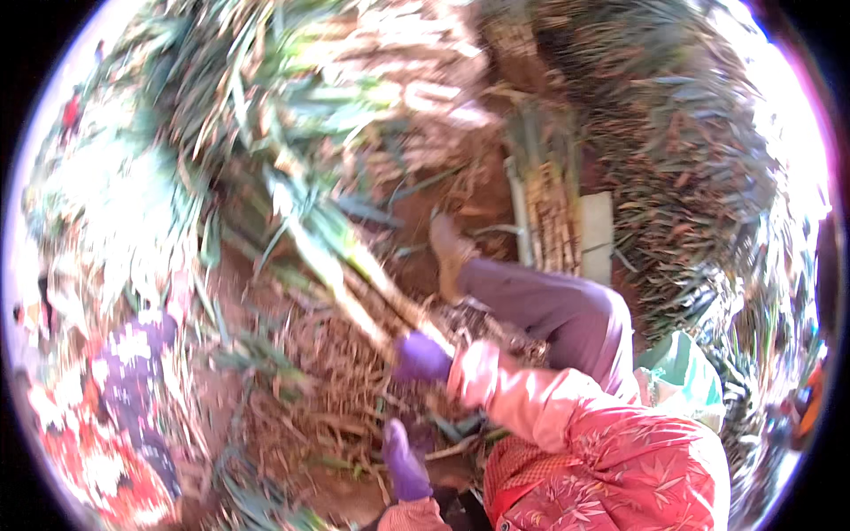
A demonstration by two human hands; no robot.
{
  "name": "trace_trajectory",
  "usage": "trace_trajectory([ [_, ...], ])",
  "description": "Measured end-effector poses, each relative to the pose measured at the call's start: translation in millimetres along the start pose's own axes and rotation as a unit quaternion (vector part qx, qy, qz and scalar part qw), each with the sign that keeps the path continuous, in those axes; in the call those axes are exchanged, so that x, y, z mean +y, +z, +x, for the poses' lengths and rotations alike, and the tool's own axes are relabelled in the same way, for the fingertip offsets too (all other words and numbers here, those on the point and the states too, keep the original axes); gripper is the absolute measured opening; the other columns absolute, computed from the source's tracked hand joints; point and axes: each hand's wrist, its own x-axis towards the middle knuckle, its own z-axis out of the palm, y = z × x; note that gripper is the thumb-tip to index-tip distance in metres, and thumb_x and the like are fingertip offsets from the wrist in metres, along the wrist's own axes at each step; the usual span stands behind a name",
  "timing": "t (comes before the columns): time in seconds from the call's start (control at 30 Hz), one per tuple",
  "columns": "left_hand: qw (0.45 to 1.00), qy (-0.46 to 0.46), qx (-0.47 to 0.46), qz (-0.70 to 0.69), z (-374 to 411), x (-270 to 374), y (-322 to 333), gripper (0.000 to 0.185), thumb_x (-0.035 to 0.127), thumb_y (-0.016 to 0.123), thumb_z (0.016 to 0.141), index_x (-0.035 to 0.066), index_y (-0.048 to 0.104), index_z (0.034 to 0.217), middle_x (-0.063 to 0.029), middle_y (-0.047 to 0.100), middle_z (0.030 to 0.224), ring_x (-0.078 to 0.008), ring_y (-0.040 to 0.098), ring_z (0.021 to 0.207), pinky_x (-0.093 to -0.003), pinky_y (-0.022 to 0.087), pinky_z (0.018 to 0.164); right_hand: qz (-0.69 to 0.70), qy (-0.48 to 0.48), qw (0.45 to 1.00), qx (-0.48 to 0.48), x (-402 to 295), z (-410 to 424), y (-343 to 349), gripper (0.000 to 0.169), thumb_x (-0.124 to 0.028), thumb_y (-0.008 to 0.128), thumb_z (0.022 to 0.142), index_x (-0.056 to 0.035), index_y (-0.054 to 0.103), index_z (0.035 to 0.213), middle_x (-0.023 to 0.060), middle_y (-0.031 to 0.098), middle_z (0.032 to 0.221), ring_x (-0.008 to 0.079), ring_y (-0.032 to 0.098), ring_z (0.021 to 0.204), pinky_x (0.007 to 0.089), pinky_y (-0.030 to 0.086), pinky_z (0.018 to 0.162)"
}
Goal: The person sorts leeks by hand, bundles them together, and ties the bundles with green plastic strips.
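Observation:
My right hand [422, 356], in a purple glove, is closed around the pale lower ends of several long, leek-like stalks [345, 285]. Their green leaves reach away to the upper left. Lower down, my left hand [406, 461], also gloved in purple, is extended beside the stalks without touching them; nothing shows in it. Dry husks and straw [332, 391] cover the reddish soil below both hands. Past my bent leg [564, 305] lies a bundle of similar stalks [551, 212] with yellow-brown stems. Motion blur hides the finger details.
A heap of leafy stalks [664, 166] rises along the right, and another pile [192, 86] at the upper left. A green-and-white sack [680, 378] is by my hip. A pale flat board [596, 232] lies beside the bundle. Another person [136, 372] in patterned purple is at the left.

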Motion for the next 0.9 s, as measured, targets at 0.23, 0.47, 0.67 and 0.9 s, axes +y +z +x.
trace_trajectory([
  [0.23, 0.988, -0.126, 0.056, 0.065, -3.4, 21.5, 21.0, 0.032, 0.015, 0.059, 0.084, 0.002, 0.060, 0.113, -0.0060, 0.062, 0.086, -0.0138, 0.051, 0.047, -0.0255, 0.041, 0.038, -0.042, -0.344, 0.935, -0.082, -39.3, -71.0, -28.2, 0.027, -0.018, 0.065, 0.080, -0.0070, 0.062, 0.104, 0.0128, 0.063, 0.102, 0.0260, 0.064, 0.078, 0.0371, 0.055, 0.070],
  [0.47, 0.991, 0.094, -0.078, -0.046, -92.2, 175.5, 11.1, 0.057, 0.000, 0.055, 0.079, -0.016, 0.036, 0.130, -0.0194, 0.062, 0.080, -0.0123, 0.048, 0.040, -0.0281, 0.042, 0.035, 0.140, -0.010, 0.917, 0.374, 77.9, 15.4, -257.0, 0.007, -0.014, 0.063, 0.081, -0.0084, 0.060, 0.084, 0.0060, 0.058, 0.072, 0.0188, 0.057, 0.057, 0.0330, 0.047, 0.050],
  [0.67, 0.974, 0.196, -0.058, 0.094, -126.0, 173.9, -29.8, 0.063, 0.002, 0.057, 0.081, -0.015, 0.029, 0.135, -0.0164, 0.063, 0.079, -0.0148, 0.056, 0.048, -0.0267, 0.047, 0.039, 0.472, -0.013, 0.798, 0.374, 101.3, 14.7, -252.5, 0.010, -0.010, 0.062, 0.078, -0.0112, 0.059, 0.070, 0.0031, 0.059, 0.062, 0.0145, 0.053, 0.049, 0.0290, 0.041, 0.040],
  [0.9, 0.999, -0.011, 0.037, -0.027, -48.6, 73.7, -3.6, 0.060, 0.005, 0.062, 0.078, -0.014, 0.037, 0.129, -0.0193, 0.060, 0.080, -0.0139, 0.053, 0.048, -0.0275, 0.047, 0.044, -0.204, -0.037, 0.978, -0.005, 94.4, 40.5, -1.8, 0.023, -0.030, 0.061, 0.082, -0.0074, 0.061, 0.088, 0.0109, 0.065, 0.077, 0.0296, 0.064, 0.071, 0.0440, 0.051, 0.060],
])
